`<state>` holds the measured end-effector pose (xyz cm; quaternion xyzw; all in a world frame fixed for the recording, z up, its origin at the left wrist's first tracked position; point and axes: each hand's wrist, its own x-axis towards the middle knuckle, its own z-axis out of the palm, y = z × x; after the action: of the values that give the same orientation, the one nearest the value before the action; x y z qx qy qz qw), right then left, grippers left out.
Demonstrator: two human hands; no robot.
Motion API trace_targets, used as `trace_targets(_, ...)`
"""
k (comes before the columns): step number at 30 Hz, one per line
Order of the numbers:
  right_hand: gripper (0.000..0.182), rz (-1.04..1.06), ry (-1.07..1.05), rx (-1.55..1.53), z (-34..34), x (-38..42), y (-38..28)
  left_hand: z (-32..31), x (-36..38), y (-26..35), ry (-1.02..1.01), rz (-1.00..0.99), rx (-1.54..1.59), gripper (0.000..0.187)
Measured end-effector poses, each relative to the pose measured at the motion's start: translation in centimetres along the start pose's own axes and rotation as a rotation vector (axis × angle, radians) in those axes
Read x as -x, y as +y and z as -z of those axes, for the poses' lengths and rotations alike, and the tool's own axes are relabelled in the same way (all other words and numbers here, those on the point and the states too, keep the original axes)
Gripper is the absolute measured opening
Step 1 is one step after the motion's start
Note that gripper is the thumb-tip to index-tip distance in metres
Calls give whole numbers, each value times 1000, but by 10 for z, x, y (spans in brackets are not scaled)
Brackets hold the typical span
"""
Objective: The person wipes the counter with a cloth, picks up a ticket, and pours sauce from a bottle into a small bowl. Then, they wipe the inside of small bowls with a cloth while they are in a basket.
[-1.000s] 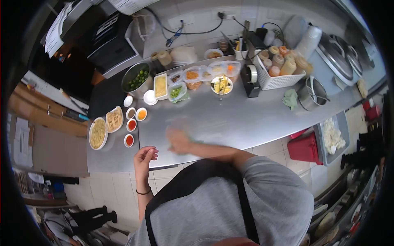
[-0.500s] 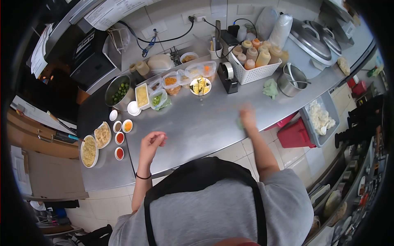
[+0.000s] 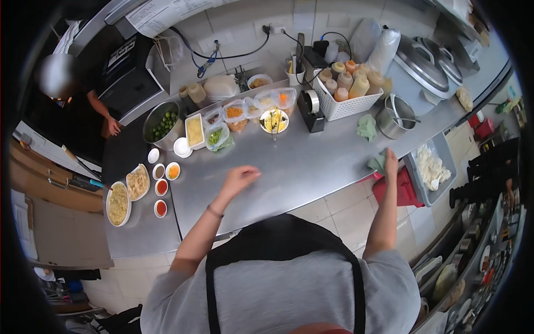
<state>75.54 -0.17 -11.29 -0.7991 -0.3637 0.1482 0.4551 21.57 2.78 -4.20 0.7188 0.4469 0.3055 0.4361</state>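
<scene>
My right hand [image 3: 391, 162] is at the front edge of the steel counter [image 3: 311, 161], closed on a green cloth [image 3: 378, 161] that sticks out to its left. Over the middle of the counter hovers my left hand [image 3: 243, 175], its fingers drawn together with nothing visible in them. A second green cloth [image 3: 366, 127] lies crumpled further back, beside a metal pot [image 3: 395, 125] with utensils in it. Behind my left hand, a white bowl of yellow food [image 3: 275, 121] stands near the bagged ingredients [image 3: 236, 113].
A white basket of sauce bottles [image 3: 347, 106] and a black tape dispenser [image 3: 311, 114] stand at the back. Small sauce cups [image 3: 161, 187] and food dishes [image 3: 118, 206] are on the left. A grey tub [image 3: 453, 167] sits below the right edge. Another person's hand [image 3: 113, 126] rests at far left.
My right hand has swept right along the front edge with the green cloth. My left hand has moved right and slightly away from me. Another person has appeared at the far left.
</scene>
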Motion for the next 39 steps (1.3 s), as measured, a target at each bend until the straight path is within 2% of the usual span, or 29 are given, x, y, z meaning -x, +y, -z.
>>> trace_targets(2, 53, 181, -7, 378, -38, 1, 3, -34, -43, 4, -103, -37, -194, 26)
trace_targets(4, 52, 299, -31, 757, -76, 22, 6, -67, -82, 15, -62, -94, -377, 33)
trace_targets(5, 51, 350, -33, 885, -94, 46, -3, -85, -104, 13, -13, -82, -343, 36)
trace_targets(6, 45, 414, -66, 736, -106, 62, -12, -103, -128, 7, 37, -70, -309, 39)
trace_targets(7, 35, 616, -80, 659, -117, 78, -17, -123, -154, -6, 135, -151, -365, 40)
trace_targets(8, 33, 719, -175, 586, -123, 96, -25, -137, -178, -14, 234, -232, -420, 42)
trace_targets(11, 29, 939, -399, 377, -110, 143, -51, -158, -221, -6, 223, -130, -249, 40)
trace_targets(13, 30, 943, -407, 352, -95, 126, -37, -165, -232, -8, 235, -96, -225, 38)
trace_targets(15, 28, 827, -243, 557, -74, 88, -13, -167, -234, -10, 245, -59, -213, 35)
trace_targets(19, 23, 575, 32, 666, -43, 29, 8, -165, -215, -6, 348, -207, -246, 26)
trace_targets(21, 25, 528, -17, 698, -47, 24, -1, -164, -193, -5, 372, -278, -273, 25)
trace_targets(23, 27, 643, -190, 602, -59, 27, -12, -160, -160, -1, 360, -277, -235, 24)
trace_targets(26, 22, 781, -409, 318, -104, 33, -51, -151, -106, -2, 294, -216, -215, 24)
trace_targets(28, 17, 725, -492, 78, -146, 32, -82, -141, -70, 1, 243, -221, -274, 26)
trace_targets(30, 17, 922, -346, 64, -190, 20, -124, -130, -38, 1, 198, -187, -322, 28)
trace_targets(32, 16, 1079, -181, 226, -239, -5, -159, -117, -17, -3, 182, -156, -300, 29)
trace_targets(34, 15, 1022, -107, 520, -291, -33, -183, -112, -10, -6, 161, -125, -279, 31)
trace_targets(35, 15, 1026, -107, 507, -316, -52, -190, -109, -10, -7, 138, -118, -235, 33)
trace_targets(37, 15, 757, -130, 717, -359, -84, -198, -105, -9, -10, 96, -104, -174, 37)
trace_targets(39, 14, 657, -127, 753, -375, -103, -207, -101, -10, -10, 49, -72, -137, 38)
